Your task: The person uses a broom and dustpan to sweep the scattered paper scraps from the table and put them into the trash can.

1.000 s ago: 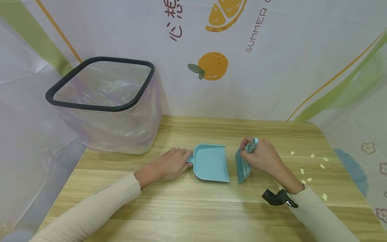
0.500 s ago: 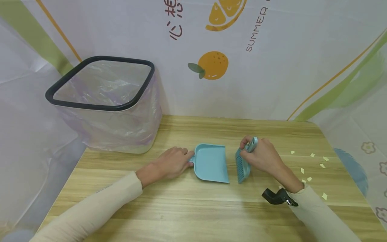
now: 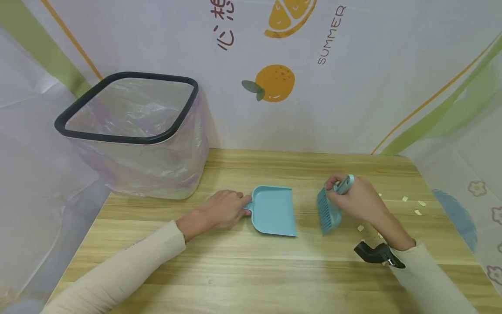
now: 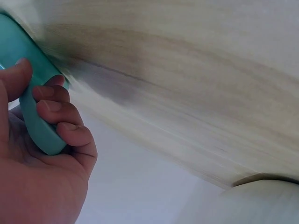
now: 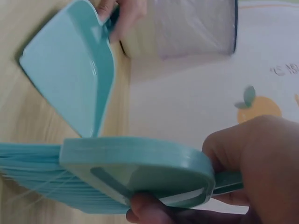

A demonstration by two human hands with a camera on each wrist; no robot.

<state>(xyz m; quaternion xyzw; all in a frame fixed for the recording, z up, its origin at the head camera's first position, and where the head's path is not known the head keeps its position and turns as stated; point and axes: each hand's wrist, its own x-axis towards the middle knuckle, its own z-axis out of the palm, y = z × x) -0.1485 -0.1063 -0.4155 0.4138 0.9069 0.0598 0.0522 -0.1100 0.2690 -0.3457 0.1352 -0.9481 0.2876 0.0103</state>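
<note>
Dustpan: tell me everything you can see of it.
The dustpan is pale blue and looks like plastic, with a shallow pan, rounded corners by the handle and raised walls on three sides. Its straight open edge faces the brush, with a gap between them. It rests face up on the wood-grain table; whether the whole edge lies flush, I cannot tell. The left hand grips the handle, fingers curled round it.

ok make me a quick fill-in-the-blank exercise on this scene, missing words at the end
1. The left grip holds the light-blue ____.
2. The right grip holds the bristled ____.
3. The bin has a ____ rim.
4. The English word printed on the backdrop is ____.

Missing words: dustpan; brush; black; SUMMER
</note>
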